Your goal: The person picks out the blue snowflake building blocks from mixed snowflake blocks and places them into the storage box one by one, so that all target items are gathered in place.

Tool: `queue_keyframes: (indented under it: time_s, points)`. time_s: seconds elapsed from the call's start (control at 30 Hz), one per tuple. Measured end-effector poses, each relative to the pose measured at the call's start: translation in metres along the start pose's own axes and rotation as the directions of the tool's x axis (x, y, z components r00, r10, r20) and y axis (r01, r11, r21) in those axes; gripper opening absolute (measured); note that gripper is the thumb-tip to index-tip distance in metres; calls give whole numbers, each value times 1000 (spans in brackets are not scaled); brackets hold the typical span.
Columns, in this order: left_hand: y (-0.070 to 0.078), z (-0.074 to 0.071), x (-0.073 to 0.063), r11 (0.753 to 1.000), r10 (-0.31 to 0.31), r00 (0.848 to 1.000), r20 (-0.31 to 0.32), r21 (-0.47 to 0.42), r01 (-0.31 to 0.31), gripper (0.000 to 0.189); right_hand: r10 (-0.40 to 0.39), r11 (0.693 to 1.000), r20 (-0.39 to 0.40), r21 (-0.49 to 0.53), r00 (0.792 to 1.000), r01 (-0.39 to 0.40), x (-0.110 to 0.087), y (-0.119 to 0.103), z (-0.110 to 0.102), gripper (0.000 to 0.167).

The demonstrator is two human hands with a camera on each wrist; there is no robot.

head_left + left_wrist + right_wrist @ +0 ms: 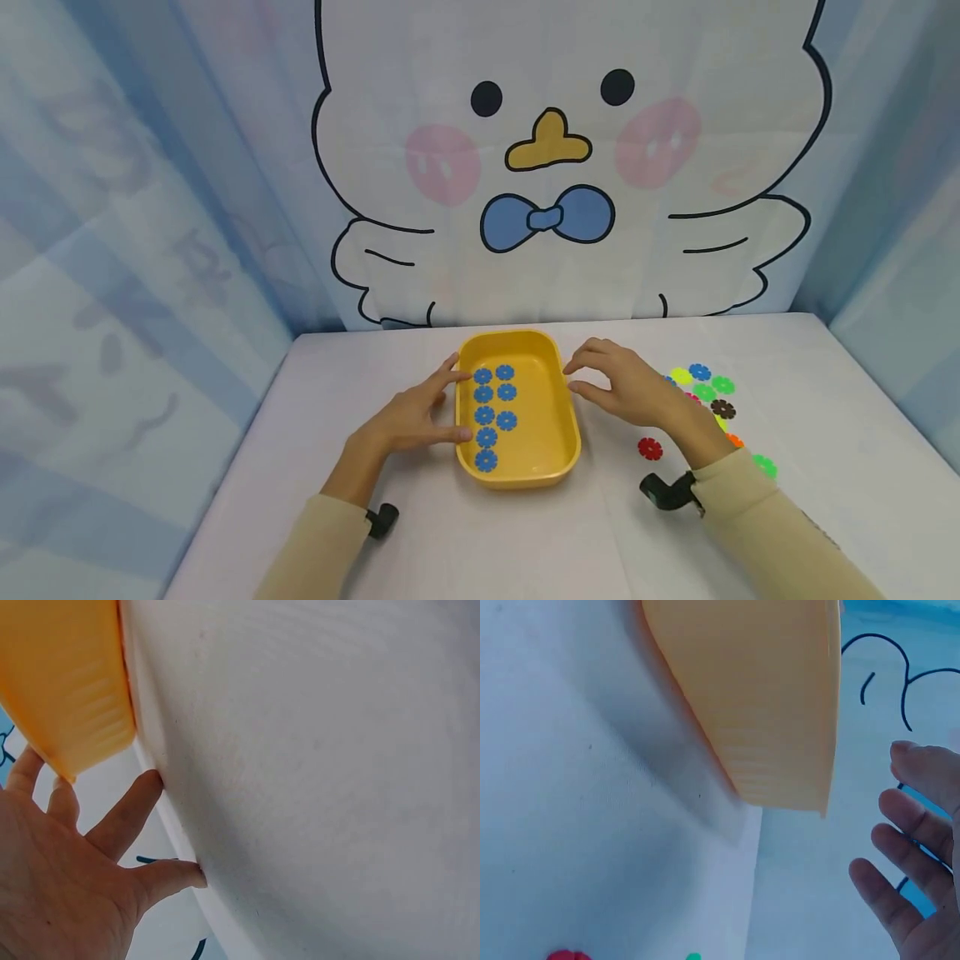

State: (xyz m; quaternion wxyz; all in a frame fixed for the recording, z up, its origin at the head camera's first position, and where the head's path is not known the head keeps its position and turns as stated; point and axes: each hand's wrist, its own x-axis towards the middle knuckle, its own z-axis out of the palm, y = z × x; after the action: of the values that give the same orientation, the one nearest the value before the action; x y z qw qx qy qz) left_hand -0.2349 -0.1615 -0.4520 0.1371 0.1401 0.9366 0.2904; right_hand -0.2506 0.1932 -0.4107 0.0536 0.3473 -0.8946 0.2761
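Note:
A yellow tray (542, 450) lies on the white table, its long side running away from me. Several blue notched discs (484, 415) are laid in two columns along the tray's left half. My left hand (411, 417) rests at the tray's left rim with fingers spread; in the left wrist view, the hand (82, 855) is beside the tray's outer wall (67, 690). My right hand (630, 383) hovers by the right rim, fingers loosely bent and nothing in them. In the right wrist view, a gap shows between that hand (922, 855) and the tray (765, 712).
Loose discs lie right of the tray, partly hidden by my right forearm: a red one (650, 449), a brown one (723, 409), green ones (765, 466) and others. A curtain with a cartoon figure (547, 218) hangs behind the table's far edge.

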Motion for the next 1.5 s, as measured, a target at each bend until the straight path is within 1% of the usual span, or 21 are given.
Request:
queue_keyframes:
  time_s: [0.2, 0.23, 0.37, 0.53, 0.73, 0.9, 1.0, 1.17, 1.23, 1.3, 1.5]
  points:
    - [1, -1, 2, 1000, -4, 1000, -4, -3, 4, 96, 43, 999, 6, -29, 999, -43, -8, 13, -11, 21]
    - [1, -1, 2, 1000, -4, 1000, -4, -4, 4, 96, 41, 999, 5, -31, 999, -40, -9, 15, -14, 20]
    - [0, 0, 2, 1000, -6, 1000, -2, -13, 6, 96, 46, 998, -21, -42, 999, -47, -14, 24, -23, 21]
    - [-2, 0, -1, 1000, -22, 1000, -1, -8, 22, 94, 64, 996, -22, -67, 998, -65, -25, 36, -30, 22]
    - [-4, 0, -5, 1000, -9, 1000, 0, -16, 9, 92, 155, 984, -24, -91, 988, -156, -38, 50, -34, 26]
    - [-8, -1, -12, 1000, -27, 1000, -11, -12, 27, 91, 137, 986, -20, -97, 990, -138, -36, 58, -36, 28]
    - [-11, -3, -14, 1000, -19, 1000, -18, -23, 19, 90, 150, 983, -21, -105, 988, -152, -36, 62, -38, 30]
    - [-6, 0, -8, 1000, 2, 1000, -9, -22, -2, 90, 155, 980, -46, -116, 987, -159, -49, 70, -44, 33]
    - [-4, 1, -4, 1000, -2, 1000, -5, -19, 2, 91, 144, 981, -61, -121, 988, -151, -53, 75, -45, 33]
    - [-2, 2, -2, 1000, -8, 1000, 0, -18, 8, 92, 150, 978, -73, -132, 986, -159, -56, 81, -45, 33]
    - [0, 3, 1, 1000, -26, 1000, -5, -15, 26, 94, 169, 975, -97, -132, 981, -181, -61, 96, -47, 31]
